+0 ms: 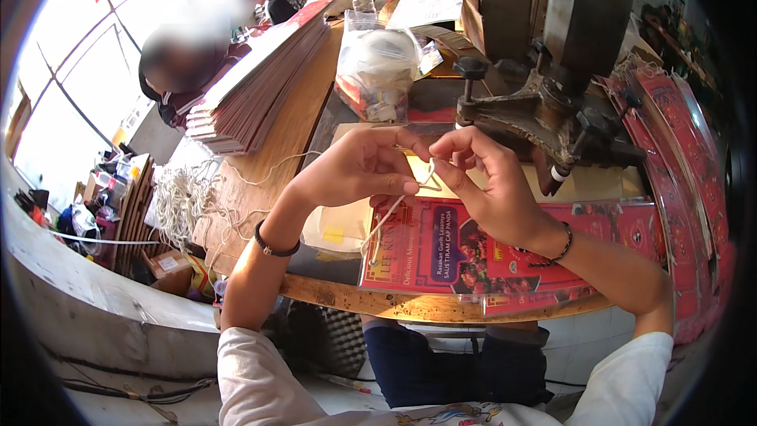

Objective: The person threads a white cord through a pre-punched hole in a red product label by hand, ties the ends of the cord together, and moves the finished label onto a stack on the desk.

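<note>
My left hand and my right hand meet above a flat red printed paper bag on the wooden table. Both hands pinch a thin white cord. The cord forms a small loop between my fingertips, and one end hangs down over the bag's left edge. Each wrist wears a dark bracelet. Just beyond my right hand stands a heavy metal press machine.
A tall stack of flat red bags lies at the back left, a bundle of white cords hangs off the table's left edge. A plastic bag of items sits behind my hands. More red bags pile at right. Another person sits at far left.
</note>
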